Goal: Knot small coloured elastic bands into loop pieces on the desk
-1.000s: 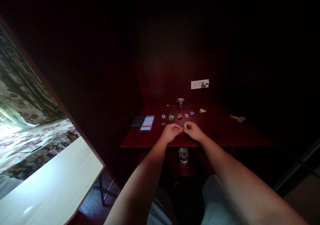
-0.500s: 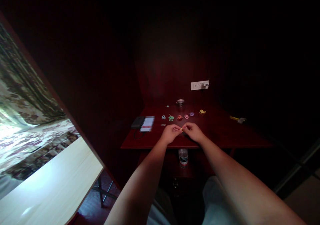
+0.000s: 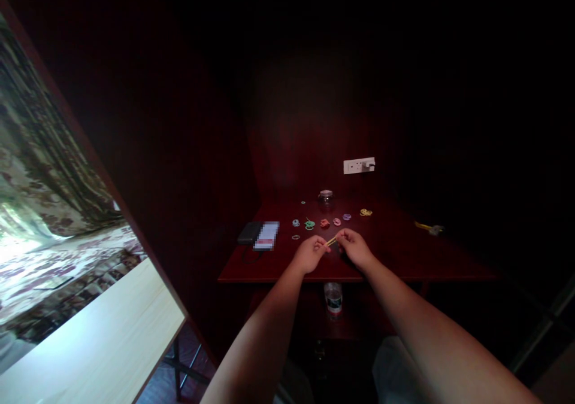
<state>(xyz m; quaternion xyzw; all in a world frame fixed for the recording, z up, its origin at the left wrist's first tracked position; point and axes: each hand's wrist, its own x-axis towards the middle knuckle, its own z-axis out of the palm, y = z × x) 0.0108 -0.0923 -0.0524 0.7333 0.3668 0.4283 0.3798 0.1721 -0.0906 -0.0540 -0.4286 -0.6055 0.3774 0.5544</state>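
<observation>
My left hand (image 3: 311, 255) and my right hand (image 3: 354, 248) meet just above the front of the dark red table (image 3: 269, 270). Between their pinched fingers a yellow rubber band (image 3: 331, 242) is stretched, one end in each hand. Beyond them lie small groups of coloured bands in a loose row: blue bands (image 3: 296, 222), green bands (image 3: 309, 225), orange-red bands (image 3: 324, 223), pink bands (image 3: 336, 221), purple bands (image 3: 347, 216) and yellow bands (image 3: 366, 212). A single pale band (image 3: 295, 237) rests left of my hands.
A lidded clear jar (image 3: 326, 198) stands at the back. On the left are a phone (image 3: 266, 235) and a dark case (image 3: 249, 233); on the right, a yellow-handled tool (image 3: 430, 228). A power socket (image 3: 359, 165) is on the wall. Below the table edge is a clear container (image 3: 333, 302).
My hands have moved slightly apart, drawing the yellow rubber band out longer between them. The whole view has shifted, so the table sits lower in it.
</observation>
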